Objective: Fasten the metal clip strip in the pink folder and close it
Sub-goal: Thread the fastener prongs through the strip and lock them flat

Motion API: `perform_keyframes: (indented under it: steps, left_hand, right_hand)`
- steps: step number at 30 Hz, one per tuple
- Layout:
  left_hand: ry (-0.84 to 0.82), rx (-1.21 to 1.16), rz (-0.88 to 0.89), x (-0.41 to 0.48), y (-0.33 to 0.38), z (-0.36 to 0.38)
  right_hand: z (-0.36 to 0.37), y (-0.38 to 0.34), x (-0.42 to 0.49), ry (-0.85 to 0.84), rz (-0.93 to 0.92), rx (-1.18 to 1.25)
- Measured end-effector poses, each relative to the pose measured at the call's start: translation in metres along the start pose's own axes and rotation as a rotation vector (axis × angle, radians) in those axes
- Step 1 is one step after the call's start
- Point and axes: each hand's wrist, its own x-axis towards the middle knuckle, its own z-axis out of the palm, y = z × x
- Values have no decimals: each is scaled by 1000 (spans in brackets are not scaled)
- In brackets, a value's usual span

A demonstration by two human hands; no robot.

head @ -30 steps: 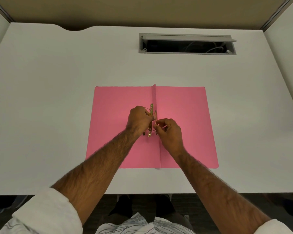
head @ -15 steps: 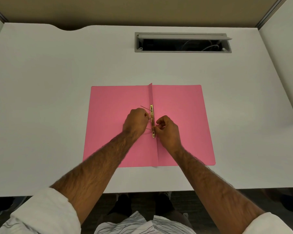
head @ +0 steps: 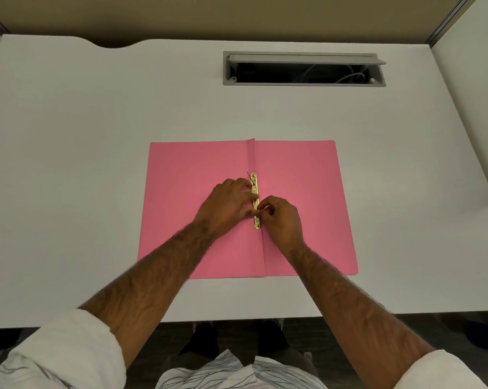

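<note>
Both hands, left (head: 231, 200) & right (head: 280, 217), pinch the thin, bendy clip strip (head: 256, 202) (light, springy) at mid-spine of floppy pink folder (head: 299, 192).

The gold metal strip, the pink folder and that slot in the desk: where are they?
metal strip (head: 254, 179), head view, far end.
pink folder (head: 301, 169), head view, right flap.
desk slot (head: 304, 75), head view, dark opening.

1 pink folder (head: 299, 192), 1 metal clip strip (head: 255, 202), 2 hands.
</note>
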Motion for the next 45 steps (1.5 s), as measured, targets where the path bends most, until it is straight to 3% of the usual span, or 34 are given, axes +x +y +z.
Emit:
perform_keyframes:
  steps: [5, 15, 25, 31, 38, 45]
  left_hand:
    - [11, -31, -19, -8, 1, 12]
    - [-164, -30, -48, -2, -2, 11]
    - [-216, -15, -57, 3, 4, 2]
    - [-220, -20, -72, 3, 7, -2]
    - [-211, -7, -78, 3, 12, -4]
    - [-196, -8, -76, 3, 11, -1]
  right_hand:
    - [-2, 0, 0, -17, -19, -42]
    - [-7, -1, 0, -42, -64, -66]
    - [-20, 5, -21, -35, -390, -67]
    - [-28, 6, -23, -33, -365, -79]
    - [-41, 0, -18, -176, -522, -324]
    - [-38, -8, -15, -212, -700, -534]
